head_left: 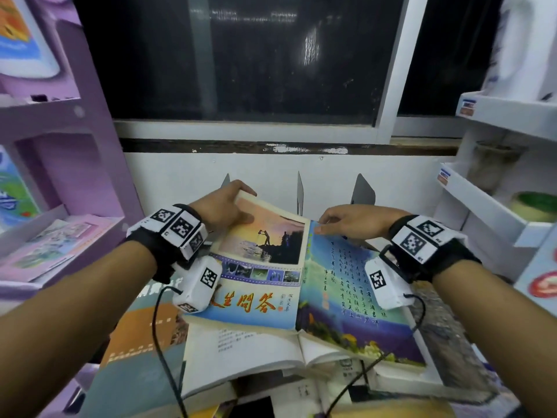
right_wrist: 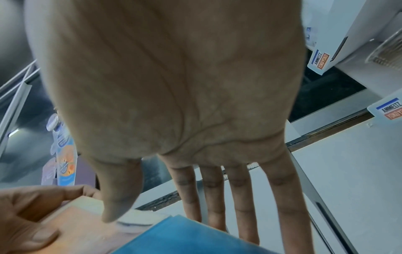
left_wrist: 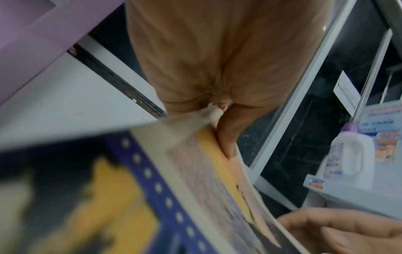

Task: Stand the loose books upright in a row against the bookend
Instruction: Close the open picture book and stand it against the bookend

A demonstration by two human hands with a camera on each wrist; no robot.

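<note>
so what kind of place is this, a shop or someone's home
Probably a small shop or storeroom, though I can't be sure: white shelves with price-style labels, a white detergent jug, and a purple rack displaying booklets.

A dark window (head_left: 241, 55) with a white frame (head_left: 391, 64) fills the upper background; its glass shows faint reflections. Below the window runs a worn dark sill strip (head_left: 271, 147), and below that a white wall (head_left: 180, 176). Left of the window stands a purple shelf unit (head_left: 90, 116) holding picture books on angled shelves. Right of the window stands a white shelf unit (head_left: 497, 206) with small labels on its shelf edges; a white jug (left_wrist: 352, 158) sits on 1 shelf. Lighting is dim and indoor.
</note>
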